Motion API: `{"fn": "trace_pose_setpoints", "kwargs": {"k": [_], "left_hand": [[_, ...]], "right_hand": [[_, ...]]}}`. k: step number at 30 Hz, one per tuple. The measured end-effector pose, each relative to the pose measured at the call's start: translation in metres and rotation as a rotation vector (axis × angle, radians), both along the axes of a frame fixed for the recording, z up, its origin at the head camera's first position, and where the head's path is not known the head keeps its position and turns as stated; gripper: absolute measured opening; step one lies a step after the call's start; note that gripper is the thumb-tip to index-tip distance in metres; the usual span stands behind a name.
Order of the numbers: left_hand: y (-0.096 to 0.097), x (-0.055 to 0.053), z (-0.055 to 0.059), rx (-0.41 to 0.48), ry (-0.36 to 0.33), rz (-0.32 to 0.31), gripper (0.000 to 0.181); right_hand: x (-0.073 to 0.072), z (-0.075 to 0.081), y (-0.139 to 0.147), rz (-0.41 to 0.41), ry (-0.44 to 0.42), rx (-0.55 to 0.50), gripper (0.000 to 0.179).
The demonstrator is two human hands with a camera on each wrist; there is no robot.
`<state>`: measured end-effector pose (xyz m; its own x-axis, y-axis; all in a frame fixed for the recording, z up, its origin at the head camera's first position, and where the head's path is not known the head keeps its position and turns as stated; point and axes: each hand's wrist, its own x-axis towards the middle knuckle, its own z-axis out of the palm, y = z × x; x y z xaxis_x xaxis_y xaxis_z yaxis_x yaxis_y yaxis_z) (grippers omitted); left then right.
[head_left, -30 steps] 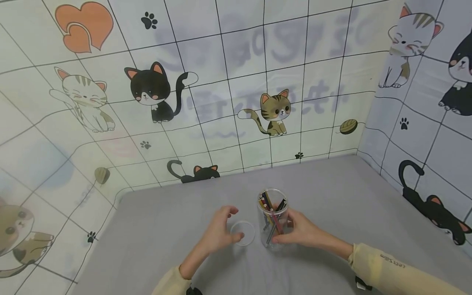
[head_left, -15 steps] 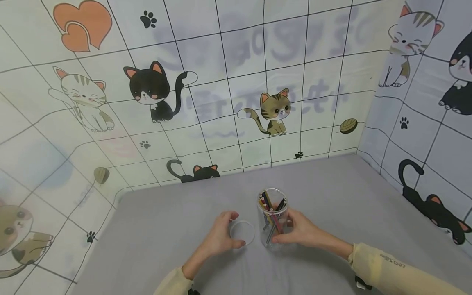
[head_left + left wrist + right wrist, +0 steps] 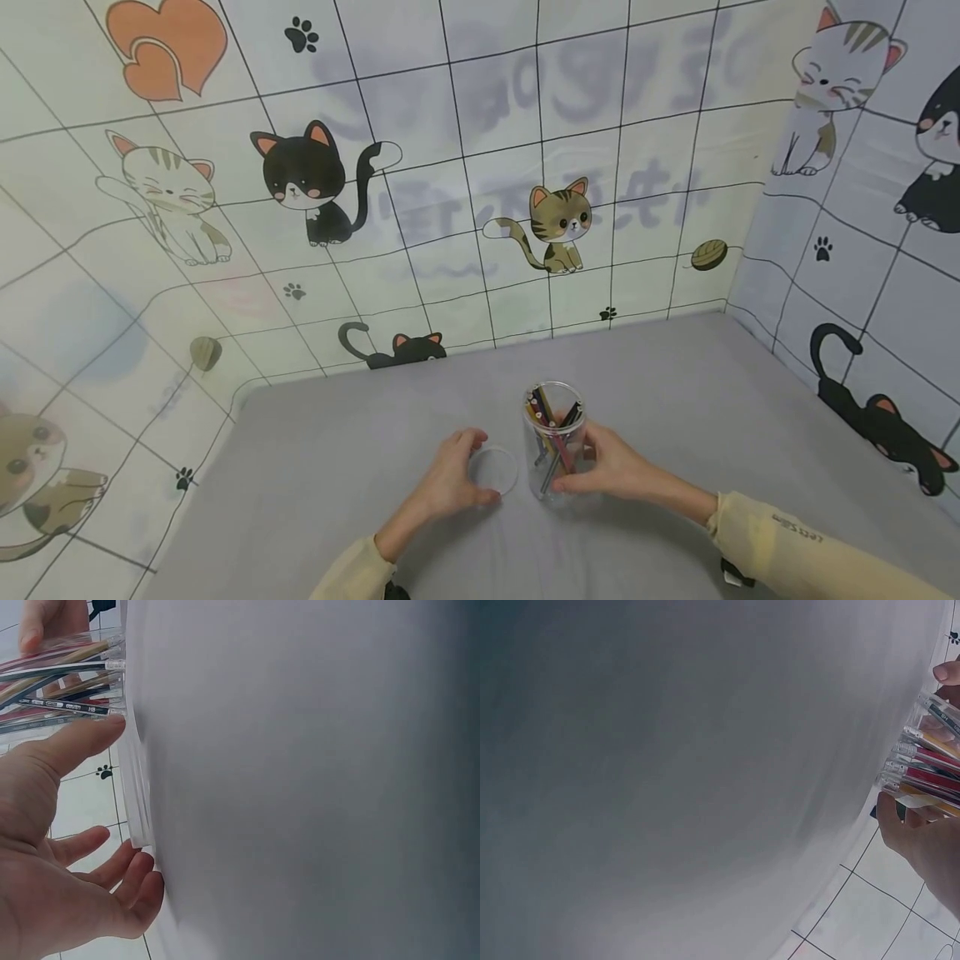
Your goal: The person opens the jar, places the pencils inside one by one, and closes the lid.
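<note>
A clear jar (image 3: 537, 467) of pencils (image 3: 553, 446) stands upright on the grey tabletop. Around its right side curls my right hand (image 3: 618, 465), thumb at the front and fingers behind, gripping it low down. Just left of the jar, a round clear lid (image 3: 493, 472) lies flat. My left hand (image 3: 448, 479) spans that lid, thumb on the near edge and fingertips on the far edge. From the left wrist, the lid (image 3: 138, 795) appears edge-on between thumb and fingers. Seen from the right wrist, the pencils (image 3: 930, 755) have metal-banded ends near the jar's base.
The grey tabletop (image 3: 360, 433) runs back to a wall of white cloth (image 3: 450, 167) printed with cats and grid lines. More of this cloth (image 3: 847, 250) hangs along the right side.
My left hand has moved slightly right and its thumb and fingers have closed in on the lid's edges. The right hand and the jar have stayed put.
</note>
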<state>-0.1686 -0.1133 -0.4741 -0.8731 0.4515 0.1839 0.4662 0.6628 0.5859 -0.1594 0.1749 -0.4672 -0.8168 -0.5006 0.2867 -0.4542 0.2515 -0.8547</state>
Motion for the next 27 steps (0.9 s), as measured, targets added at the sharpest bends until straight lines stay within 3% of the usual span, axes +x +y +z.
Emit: {"fn": "trace_pose_setpoints", "kwargs": {"k": [7, 11, 14, 20, 24, 27], "left_hand": [[0.001, 0.000, 0.003, -0.031, -0.018, 0.010, 0.070], [-0.004, 0.000, 0.014, 0.028, -0.038, 0.022, 0.069], [-0.009, 0.001, 0.034, 0.096, -0.008, 0.031, 0.069], [-0.009, 0.007, 0.087, 0.200, 0.126, -0.002, 0.073], [-0.002, 0.012, 0.117, 0.197, 0.219, -0.047, 0.074], [0.008, 0.016, 0.134, 0.162, 0.279, -0.085, 0.074]], "right_hand": [[0.000, -0.002, 0.000, 0.009, -0.009, -0.010, 0.078], [0.000, -0.002, 0.000, 0.017, -0.005, -0.017, 0.077], [0.000, -0.001, 0.000, 0.015, -0.006, -0.020, 0.076], [0.001, -0.001, 0.000, 0.013, -0.015, -0.028, 0.076], [0.001, -0.001, 0.000, 0.013, -0.009, -0.033, 0.077], [0.001, -0.001, 0.000, 0.017, -0.002, -0.043, 0.074]]}}
